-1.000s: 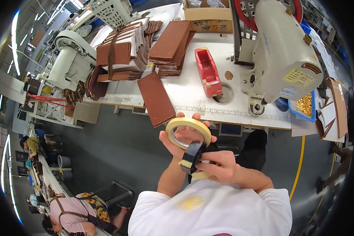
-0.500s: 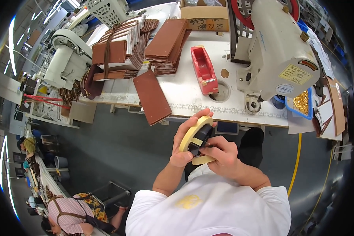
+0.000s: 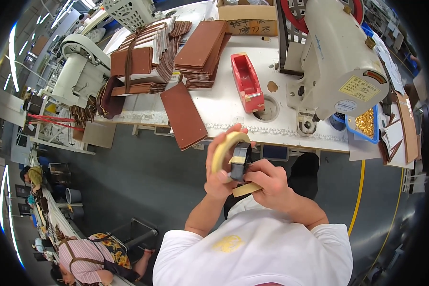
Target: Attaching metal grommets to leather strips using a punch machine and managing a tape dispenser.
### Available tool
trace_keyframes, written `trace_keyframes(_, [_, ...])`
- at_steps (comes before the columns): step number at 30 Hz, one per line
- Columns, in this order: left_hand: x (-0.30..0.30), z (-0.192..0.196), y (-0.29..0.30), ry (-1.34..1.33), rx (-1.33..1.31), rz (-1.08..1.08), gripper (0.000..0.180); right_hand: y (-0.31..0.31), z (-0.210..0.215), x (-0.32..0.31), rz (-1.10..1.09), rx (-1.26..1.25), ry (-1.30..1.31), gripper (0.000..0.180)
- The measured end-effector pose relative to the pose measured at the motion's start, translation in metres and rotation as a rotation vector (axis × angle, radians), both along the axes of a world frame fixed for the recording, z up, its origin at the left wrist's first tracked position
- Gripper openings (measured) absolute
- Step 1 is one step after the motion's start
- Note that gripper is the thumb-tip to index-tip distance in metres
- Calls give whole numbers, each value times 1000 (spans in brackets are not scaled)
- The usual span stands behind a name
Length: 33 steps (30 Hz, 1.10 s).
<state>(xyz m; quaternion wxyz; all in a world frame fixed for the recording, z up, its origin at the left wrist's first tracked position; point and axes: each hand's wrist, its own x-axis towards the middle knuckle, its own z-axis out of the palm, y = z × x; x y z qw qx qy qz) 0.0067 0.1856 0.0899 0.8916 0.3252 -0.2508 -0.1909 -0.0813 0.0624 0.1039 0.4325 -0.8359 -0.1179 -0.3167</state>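
My left hand (image 3: 217,183) is closed around a pale yellow roll of masking tape (image 3: 222,151), its fingers behind the ring. Beside the roll's opening is a black tape-dispenser core (image 3: 240,162) with a bit of yellow tape across it. My right hand (image 3: 270,183) pinches the core from the right, its fingertips partly hidden. A second pale yellow band of tape (image 3: 246,189) shows under the right fingers; whether it is a roll or a loose strip I cannot tell. On the table beyond my hands stands a red tape dispenser (image 3: 247,81), its hollow without a roll.
Brown rectangular panels (image 3: 201,47) lie in stacks at the table's left, one stack (image 3: 183,117) overhanging the front edge. A sewing machine (image 3: 343,62) stands right, near a blue tray of gold-coloured small parts (image 3: 365,124). A cardboard box (image 3: 248,21) sits behind. Co-workers (image 3: 83,260) are lower left.
The black core has turned and stands further out from the tape ring. The yellow roll has tilted and shifted slightly left in my left hand.
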Motion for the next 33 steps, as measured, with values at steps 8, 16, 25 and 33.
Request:
trace_keyframes(8, [10, -1, -2, 155, -81, -161, 80, -14, -7, -11, 505, 632, 190, 26])
trace_keyframes(16, [-9, 6, -10, 174, -59, -158, 85, -18, -11, -9, 534, 1000, 395, 30])
trace_keyframes(25, [-14, -6, -10, 192, -109, -180, 81, -13, 0, -7, -76, 467, 174, 44])
trace_keyframes(33, [-19, -6, -13, 165, -95, -227, 81, -16, 1, -5, -215, 372, 171, 36])
